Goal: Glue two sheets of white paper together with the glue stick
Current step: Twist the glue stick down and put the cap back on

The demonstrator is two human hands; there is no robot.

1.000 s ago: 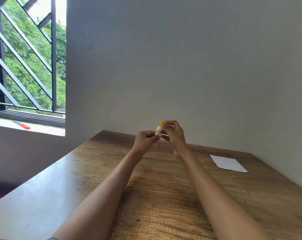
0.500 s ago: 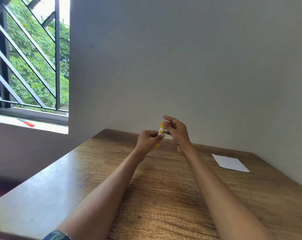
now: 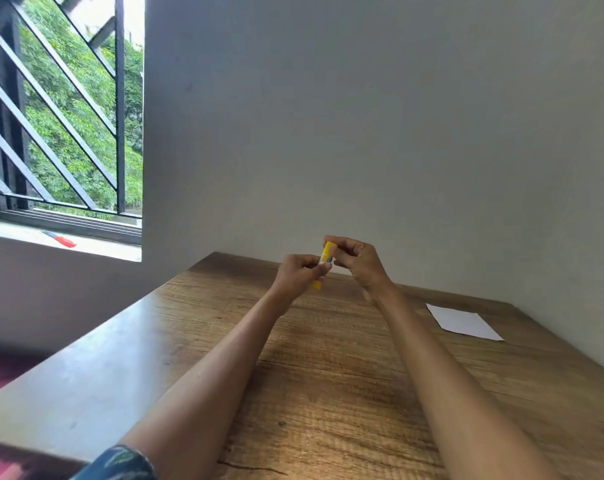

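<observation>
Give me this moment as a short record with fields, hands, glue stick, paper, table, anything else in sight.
left hand: grips the lower body of the glue stick
right hand: fingers pinch the stick's upper end
glue stick: yellow, near upright, held above the table
paper: white, flat on the table to the right, untouched
table: wood grain, against the wall
window sill: a red object lies on it

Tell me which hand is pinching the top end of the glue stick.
The right hand: its fingertips pinch the top end of the yellow glue stick, while the left hand wraps the lower part of the barrel.
</observation>
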